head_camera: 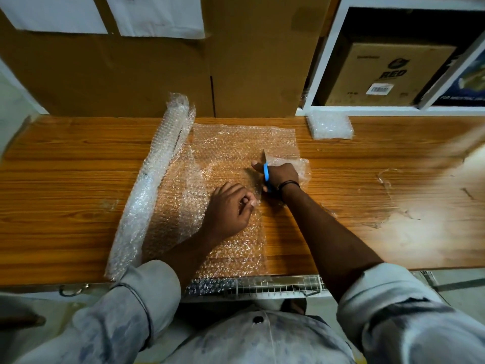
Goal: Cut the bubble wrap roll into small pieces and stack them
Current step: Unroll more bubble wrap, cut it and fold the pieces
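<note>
Scissors (266, 173) mostly hidden in R hand (283, 176) grip; L hand (231, 206) pinches bubble-wrap sheet (236, 143), which overhangs worktop (367, 158) edge at 6 o'clock.

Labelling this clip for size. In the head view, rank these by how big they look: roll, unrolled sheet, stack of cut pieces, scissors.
1. sheet
2. roll
3. stack, farthest away, so its true size is unsure
4. scissors, mostly hidden by the right hand

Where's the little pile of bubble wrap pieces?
Head view: the pile sits far back on the table, right of the sheet, below the white shelf.
</note>
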A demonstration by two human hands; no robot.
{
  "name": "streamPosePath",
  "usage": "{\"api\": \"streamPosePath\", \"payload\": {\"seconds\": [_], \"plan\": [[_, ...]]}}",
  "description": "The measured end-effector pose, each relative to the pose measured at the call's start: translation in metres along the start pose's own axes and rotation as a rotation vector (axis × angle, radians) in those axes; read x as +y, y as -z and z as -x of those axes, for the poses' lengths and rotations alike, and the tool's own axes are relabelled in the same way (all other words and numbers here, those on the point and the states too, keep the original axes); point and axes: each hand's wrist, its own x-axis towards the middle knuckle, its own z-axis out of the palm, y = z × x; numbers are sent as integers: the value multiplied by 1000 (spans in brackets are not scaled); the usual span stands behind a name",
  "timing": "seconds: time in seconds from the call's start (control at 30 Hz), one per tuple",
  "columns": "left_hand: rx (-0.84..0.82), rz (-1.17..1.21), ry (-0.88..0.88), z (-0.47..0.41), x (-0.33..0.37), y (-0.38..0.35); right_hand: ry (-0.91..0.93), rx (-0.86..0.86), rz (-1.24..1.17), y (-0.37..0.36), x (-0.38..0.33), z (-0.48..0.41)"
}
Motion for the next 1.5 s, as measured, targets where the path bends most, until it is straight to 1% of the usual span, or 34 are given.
{"api": "streamPosePath", "payload": {"seconds": [0.07,0.13,0.27,0.37,0.43,0.57,0.63,0.83,0.97,1.03,1.17,1.23,1.33,1.4,1.5], "plan": [[16,10,5,0,1,0,-7,-5,-10,2,-3,-5],[52,43,44,-2,2,-1,2,1,35,6,-2,-8],[203,63,215,-31,3,4,-19,10,56,8,6,-14],[197,-6,286,-75,-7,5,2,3,84,6,6,-15],[149,-30,268,-102,-13,1,7,-8,72,5,6,-18],[-14,-111,222,-135,-22,-21,13,5,88,11,7,-23],[-39,-103,234,-141,-28,-29,2,-10,88,13,7,-26],[38,-100,200,-142,-40,-44,-14,-112,-23,9,8,-31],[41,-115,176,-140,-44,-47,-46,-226,-213,17,1,-29],[40,-101,176,-139,-44,-47,-59,-255,-262,18,-3,-26],[37,-96,178,-140,-46,-47,-60,-265,-215,19,-10,-25],[40,-80,178,-139,-46,-46,-70,-303,-218,21,-11,-24],[42,-69,184,-139,-45,-45,-76,-380,-148,24,-8,-27],[48,-66,188,-140,-44,-45,-65,-410,-141,25,-3,-32],[55,-62,184,-140,-44,-45,-43,-381,-137,24,1,-31]]}}
